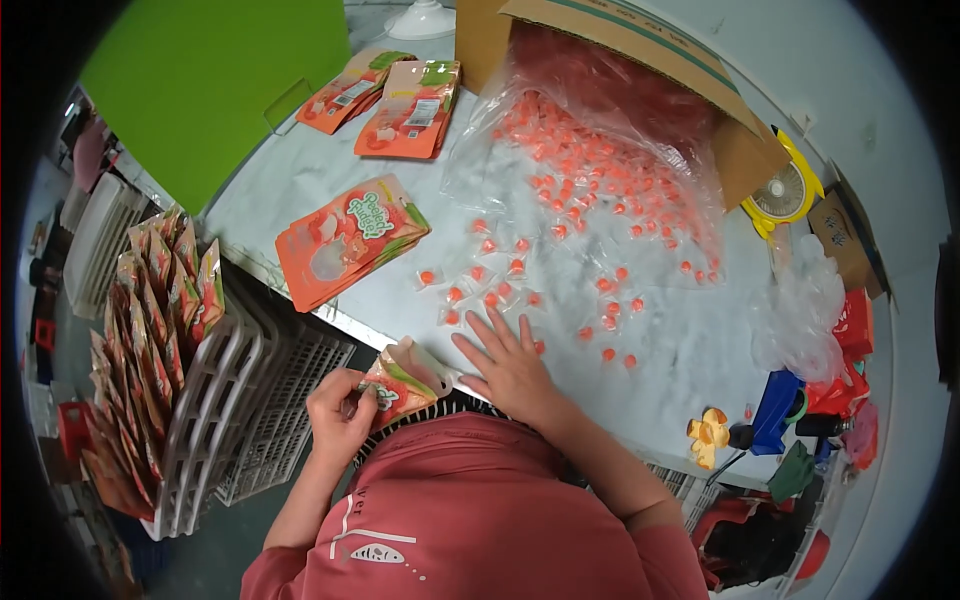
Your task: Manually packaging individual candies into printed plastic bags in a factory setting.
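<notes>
My left hand point(342, 408) pinches the side of an orange candy pouch point(402, 388), held with its mouth spread at the table's front edge. Flat over the tabletop, my right hand point(512, 370) has its fingers spread, close to several small clear-wrapped orange candies point(490, 299). One candy shows right beside its fingers. Whether anything lies under the palm is hidden. Left of the candies rests a stack of flat pouches point(345, 240). More wrapped candies spill from a clear plastic bag point(640, 130) farther back.
A cardboard box point(755, 165) lies on its side around the bag. Two more pouch stacks, one of them here point(408, 115), lie at the back. White plastic crates point(215, 400) with upright filled pouches stand at left. A yellow fan point(785, 190) and a blue tape dispenser point(775, 412) are at right.
</notes>
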Demonstrator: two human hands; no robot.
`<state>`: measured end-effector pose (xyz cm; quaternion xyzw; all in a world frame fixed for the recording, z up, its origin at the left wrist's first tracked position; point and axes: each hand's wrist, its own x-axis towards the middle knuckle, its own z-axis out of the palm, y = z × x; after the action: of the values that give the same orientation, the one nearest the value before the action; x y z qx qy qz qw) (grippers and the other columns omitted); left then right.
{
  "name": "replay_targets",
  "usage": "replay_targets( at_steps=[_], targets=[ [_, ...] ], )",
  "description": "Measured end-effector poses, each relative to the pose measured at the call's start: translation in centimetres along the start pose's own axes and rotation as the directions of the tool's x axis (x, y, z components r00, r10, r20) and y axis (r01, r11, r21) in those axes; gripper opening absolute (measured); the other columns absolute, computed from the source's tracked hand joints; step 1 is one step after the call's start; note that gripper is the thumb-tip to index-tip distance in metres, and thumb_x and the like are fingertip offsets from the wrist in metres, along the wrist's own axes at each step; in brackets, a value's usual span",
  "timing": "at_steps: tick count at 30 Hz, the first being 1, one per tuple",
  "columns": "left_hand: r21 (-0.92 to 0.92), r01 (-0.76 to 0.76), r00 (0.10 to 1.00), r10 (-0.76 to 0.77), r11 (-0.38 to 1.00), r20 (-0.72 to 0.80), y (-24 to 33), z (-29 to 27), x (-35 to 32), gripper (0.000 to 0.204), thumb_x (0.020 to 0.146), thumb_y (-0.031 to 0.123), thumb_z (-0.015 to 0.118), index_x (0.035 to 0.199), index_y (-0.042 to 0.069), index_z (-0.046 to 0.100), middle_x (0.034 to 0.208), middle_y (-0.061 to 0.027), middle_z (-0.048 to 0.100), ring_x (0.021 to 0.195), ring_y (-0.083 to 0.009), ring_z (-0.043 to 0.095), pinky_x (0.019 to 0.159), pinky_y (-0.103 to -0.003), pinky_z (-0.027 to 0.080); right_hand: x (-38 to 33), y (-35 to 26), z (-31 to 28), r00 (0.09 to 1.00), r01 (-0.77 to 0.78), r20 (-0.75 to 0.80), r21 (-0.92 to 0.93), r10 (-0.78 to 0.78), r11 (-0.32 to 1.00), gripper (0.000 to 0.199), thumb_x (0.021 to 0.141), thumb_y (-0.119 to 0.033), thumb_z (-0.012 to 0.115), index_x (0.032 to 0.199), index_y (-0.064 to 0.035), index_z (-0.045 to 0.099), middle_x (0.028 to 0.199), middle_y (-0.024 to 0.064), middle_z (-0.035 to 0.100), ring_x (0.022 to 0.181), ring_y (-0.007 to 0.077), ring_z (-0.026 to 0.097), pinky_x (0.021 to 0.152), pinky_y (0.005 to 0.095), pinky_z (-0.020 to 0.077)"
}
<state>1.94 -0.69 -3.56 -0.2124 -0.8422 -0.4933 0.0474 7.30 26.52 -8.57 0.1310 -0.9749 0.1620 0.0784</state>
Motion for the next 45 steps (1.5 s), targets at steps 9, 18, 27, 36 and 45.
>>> replay_targets(
  at_steps=[9, 18, 27, 36, 45],
  targets=[
    [-0.044, 0.013, 0.999, -0.015, 0.999, -0.041, -0.1, 0.0, 0.0, 0.004, 0.079, -0.003, 0.065, 0.083, -0.004, 0.065, 0.069, -0.0053, 0.056, 0.055, -0.0096, 0.048, 0.048, -0.025, 0.035, -1.3, 4.4, 0.5, 0.967, -0.142, -0.202, 0.076, 0.155, 0.987, 0.046, 0.09, -0.022, 0.066, 0.134, -0.0115, 0.057, 0.152, 0.0143, 0.039, 0.141, 0.0349, 0.036, 0.113, 0.0576, 0.0282],
    [-0.05, 0.011, 1.0, -0.011, 0.999, -0.01, -0.3, -0.3, -0.6, 0.004, 0.079, -0.004, 0.065, 0.083, -0.004, 0.066, 0.071, -0.0051, 0.057, 0.057, -0.0094, 0.049, 0.049, -0.025, 0.035, 2.7, 5.7, 1.0, 0.96, -0.131, -0.255, -0.063, 0.111, 0.989, 0.04, 0.088, -0.019, 0.067, 0.125, -0.0042, 0.06, 0.144, 0.0156, 0.045, 0.14, 0.034, 0.038, 0.112, 0.0586, 0.0299],
    [-0.037, 0.105, 0.994, -0.104, 0.994, 0.032, -0.1, -0.5, -0.8, 0.009, 0.077, -0.004, 0.063, 0.085, -0.004, 0.067, 0.072, -0.0081, 0.059, 0.065, -0.0161, 0.057, 0.059, -0.028, 0.043, 1.1, 5.2, 1.0, 0.932, -0.141, -0.347, -0.075, 0.107, 0.987, 0.035, 0.087, -0.016, 0.067, 0.12, -0.0045, 0.062, 0.133, 0.0133, 0.053, 0.129, 0.0321, 0.049, 0.112, 0.0611, 0.0269],
    [-0.065, 0.091, 0.996, -0.089, 0.994, 0.03, -0.2, -0.5, -1.4, 0.008, 0.077, -0.004, 0.065, 0.084, -0.003, 0.067, 0.07, -0.0056, 0.056, 0.058, -0.0117, 0.052, 0.052, -0.026, 0.038, 7.0, 4.7, 0.7, 0.948, -0.129, -0.301, -0.083, 0.098, 0.988, 0.038, 0.087, -0.007, 0.063, 0.124, -0.0031, 0.06, 0.138, 0.0165, 0.05, 0.133, 0.036, 0.045, 0.116, 0.056, 0.0273],
    [-0.057, 0.092, 0.995, -0.089, 0.994, 0.052, 0.3, -0.4, -1.6, 0.007, 0.078, -0.003, 0.065, 0.084, -0.003, 0.068, 0.069, -0.0058, 0.056, 0.056, -0.0117, 0.051, 0.051, -0.026, 0.037, 8.4, 6.2, 1.8, 0.964, -0.101, -0.246, -0.001, 0.098, 0.995, 0.043, 0.085, -0.01, 0.068, 0.126, -0.0041, 0.059, 0.141, 0.017, 0.048, 0.127, 0.0338, 0.05, 0.113, 0.0531, 0.0327]
  ],
)
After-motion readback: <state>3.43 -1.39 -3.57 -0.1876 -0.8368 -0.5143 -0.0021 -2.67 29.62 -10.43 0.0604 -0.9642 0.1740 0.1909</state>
